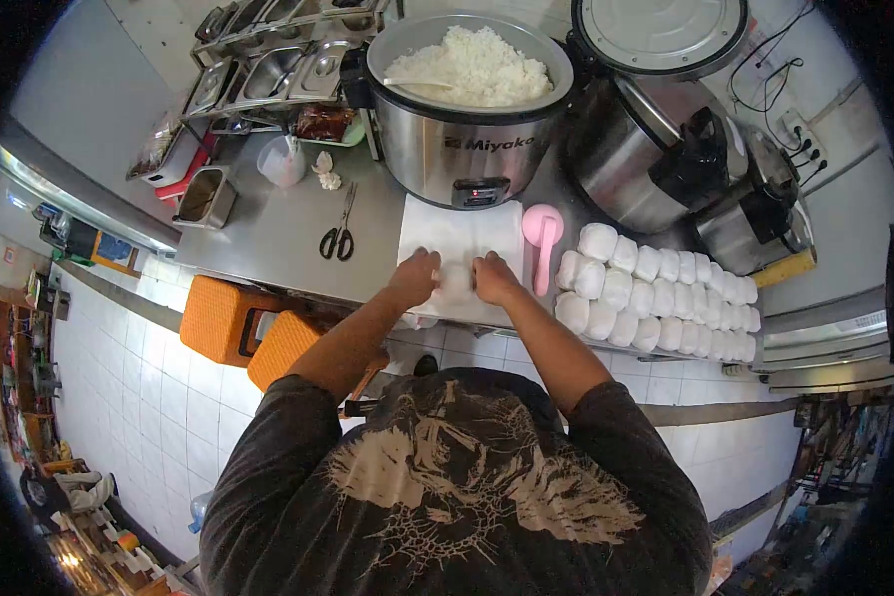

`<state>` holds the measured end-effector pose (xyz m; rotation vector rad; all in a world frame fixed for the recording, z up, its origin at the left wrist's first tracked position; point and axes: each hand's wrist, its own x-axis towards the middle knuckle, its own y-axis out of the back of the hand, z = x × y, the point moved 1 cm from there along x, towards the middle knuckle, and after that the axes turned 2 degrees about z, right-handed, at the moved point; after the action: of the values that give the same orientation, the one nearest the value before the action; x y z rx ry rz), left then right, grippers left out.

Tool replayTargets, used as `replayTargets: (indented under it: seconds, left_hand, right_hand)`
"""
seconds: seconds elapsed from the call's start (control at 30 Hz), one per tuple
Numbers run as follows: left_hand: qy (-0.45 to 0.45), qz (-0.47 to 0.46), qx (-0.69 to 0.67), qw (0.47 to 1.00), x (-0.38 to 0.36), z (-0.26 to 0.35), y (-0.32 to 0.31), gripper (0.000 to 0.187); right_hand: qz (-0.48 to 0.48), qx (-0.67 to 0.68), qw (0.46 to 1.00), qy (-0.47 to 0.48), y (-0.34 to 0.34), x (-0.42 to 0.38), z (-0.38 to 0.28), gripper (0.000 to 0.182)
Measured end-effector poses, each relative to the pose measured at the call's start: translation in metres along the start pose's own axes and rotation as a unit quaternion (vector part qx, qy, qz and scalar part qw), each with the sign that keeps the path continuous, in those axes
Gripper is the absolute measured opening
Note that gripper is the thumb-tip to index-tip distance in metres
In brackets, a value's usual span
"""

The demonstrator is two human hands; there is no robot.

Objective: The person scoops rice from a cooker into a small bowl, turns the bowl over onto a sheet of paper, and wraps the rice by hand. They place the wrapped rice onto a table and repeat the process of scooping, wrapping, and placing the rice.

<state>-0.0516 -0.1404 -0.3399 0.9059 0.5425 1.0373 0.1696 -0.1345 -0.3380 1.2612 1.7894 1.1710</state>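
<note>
My left hand (418, 275) and my right hand (495, 277) are both closed on the two ends of a white wrapped packet (456, 282) near the counter's front edge. What lies inside the packet is hidden. Under and behind it is a stack of white wrapping paper (457, 226). To the right of the paper rests a pink rice scoop (543, 230) with its handle toward me. Several finished-looking white packets (656, 295) are piled in rows beyond my right hand.
A large cooker (457, 149) full of white rice (477, 70) stands behind the paper, a spoon (417, 82) in it. Scissors (339, 233), a plastic cup (282, 161) and a metal container (207, 196) are at left. Another cooker (626, 149) stands at right; orange stools (226, 320) below.
</note>
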Motion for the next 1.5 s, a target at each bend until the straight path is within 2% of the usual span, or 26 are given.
replayTargets:
  seconds: [0.07,0.17,0.23,0.33,0.4,0.43,0.47,0.57,0.67,0.7,0.8,0.83,0.93,0.97,1.0,1.07,1.1,1.2,1.23,1.3,1.33,1.37,1.4,1.43,1.47,1.5]
  left_hand:
    - [0.064,0.071,-0.012,0.995,-0.004,0.013,-0.006,0.029]
    - [0.016,0.079,0.083,0.993,-0.010,0.035,0.002,0.026]
    - [-0.001,0.037,-0.078,0.996,-0.009,0.032,0.004,0.025]
    - [0.003,-0.030,-0.299,0.954,-0.017,0.041,0.010,0.025]
    - [0.012,-0.073,-0.420,0.905,-0.022,0.060,0.014,0.026]
    - [0.020,-0.091,-0.471,0.877,-0.023,0.073,0.017,0.027]
    - [0.098,-0.126,-0.473,0.866,-0.024,0.098,0.031,0.027]
    - [0.052,-0.113,-0.483,0.867,-0.019,0.113,-0.006,0.027]
    - [0.049,-0.089,-0.467,0.878,-0.012,0.147,-0.023,0.027]
    - [0.046,-0.067,-0.439,0.895,-0.009,0.165,-0.024,0.028]
    - [0.010,0.010,-0.323,0.946,0.004,0.202,-0.046,0.030]
    - [-0.005,0.036,-0.276,0.960,0.009,0.217,-0.049,0.031]
    - [-0.020,0.038,-0.329,0.943,0.022,0.278,-0.047,0.031]
    - [-0.081,0.014,-0.353,0.932,0.027,0.270,-0.070,0.044]
    - [-0.059,-0.004,-0.411,0.910,0.033,0.287,-0.075,0.052]
    - [-0.010,-0.041,-0.517,0.855,0.041,0.330,-0.079,0.069]
    - [0.080,-0.117,-0.623,0.770,0.047,0.343,-0.083,0.089]
    - [0.120,-0.197,-0.504,0.832,0.063,0.348,-0.100,0.093]
    - [0.117,-0.205,-0.531,0.814,0.061,0.344,-0.101,0.093]
    - [0.144,-0.222,-0.471,0.841,0.054,0.337,-0.092,0.088]
    - [0.158,-0.230,-0.443,0.852,0.049,0.339,-0.087,0.085]
    - [0.229,-0.186,-0.445,0.846,0.042,0.344,-0.082,0.061]
    - [0.268,-0.182,-0.462,0.825,0.035,0.340,-0.079,0.055]
    - [0.307,-0.177,-0.479,0.803,0.024,0.332,-0.073,0.049]
    - [0.347,-0.171,-0.496,0.777,0.010,0.323,-0.067,0.045]
    - [0.353,-0.158,-0.487,0.783,-0.004,0.308,-0.069,0.043]
  right_hand:
    - [-0.003,0.028,1.000,-0.001,-0.002,-0.004,0.001,0.018]
    - [-0.070,0.215,0.973,-0.039,0.015,-0.016,-0.002,0.019]
    - [-0.085,0.381,0.919,-0.054,0.034,-0.035,-0.010,0.020]
    - [-0.088,0.563,0.820,-0.061,0.058,-0.065,-0.019,0.024]
    - [0.084,0.379,0.921,0.014,0.071,-0.084,-0.019,0.024]
    - [0.177,0.254,0.950,0.048,0.086,-0.095,-0.025,0.023]
    - [0.256,0.117,0.956,0.077,0.099,-0.107,-0.028,0.023]
    - [0.206,0.256,0.942,-0.072,0.112,-0.136,-0.017,0.028]
    - [0.197,0.319,0.923,-0.083,0.081,-0.160,0.025,0.028]
    - [0.099,0.346,0.912,-0.199,0.097,-0.169,0.025,0.029]
    - [0.085,0.657,0.700,-0.265,0.091,-0.192,0.051,0.030]
    - [0.126,0.712,0.651,-0.234,0.092,-0.196,0.052,0.038]
    - [0.109,0.549,0.814,-0.154,0.140,-0.217,0.070,0.044]
    - [0.082,0.599,0.781,-0.159,0.158,-0.226,0.080,0.047]
    - [0.074,0.715,0.678,-0.155,0.171,-0.237,0.094,0.046]
    - [0.048,0.895,0.426,-0.128,0.187,-0.256,0.121,0.047]
    - [0.045,0.879,0.457,-0.131,0.193,-0.263,0.131,0.047]
    - [0.006,0.861,0.505,-0.060,0.218,-0.274,0.155,0.055]
    - [-0.032,0.742,0.649,-0.162,0.220,-0.278,0.180,0.065]
    - [0.126,0.647,0.717,-0.225,0.209,-0.282,0.241,0.078]
    - [0.233,0.696,0.645,-0.213,0.249,-0.289,0.256,0.062]
    - [0.352,0.614,0.676,-0.204,0.251,-0.293,0.304,0.071]
    - [0.436,0.500,0.706,-0.250,0.263,-0.302,0.347,0.063]
    - [0.492,0.348,0.735,-0.310,0.274,-0.309,0.390,0.056]
    - [0.505,0.202,0.752,-0.372,0.277,-0.312,0.429,0.050]
    - [0.493,0.097,0.751,-0.429,0.273,-0.309,0.464,0.045]
